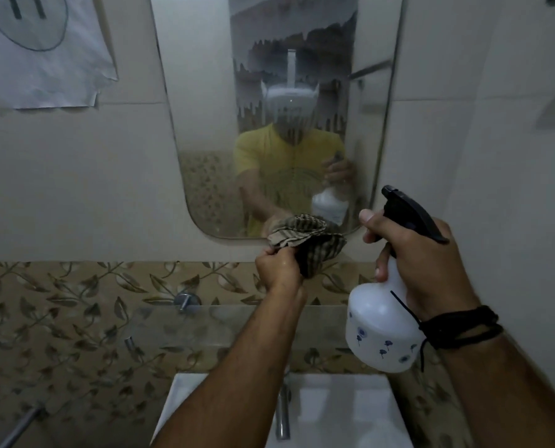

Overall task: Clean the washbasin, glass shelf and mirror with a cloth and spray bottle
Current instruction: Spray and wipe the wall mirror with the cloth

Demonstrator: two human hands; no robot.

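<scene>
The wall mirror (205, 124) hangs straight ahead, wet with spray streaks running down its middle. My left hand (277, 270) grips a bunched striped cloth (314, 240) pressed against the mirror's bottom edge. My right hand (421, 260) holds a white spray bottle (379, 331) with blue flower prints and a black trigger head, its nozzle aimed at the mirror. The glass shelf (179, 328) juts from the wall below the mirror, under my left forearm. The white washbasin (344, 412) sits at the bottom centre with its chrome tap (282, 415) partly hidden by my left arm.
A torn paper sheet (43, 50) is stuck on the wall at upper left. A floral tile band (59, 302) runs behind the shelf. A chrome rod (21, 428) sticks out at lower left. The right side wall (512, 156) stands close.
</scene>
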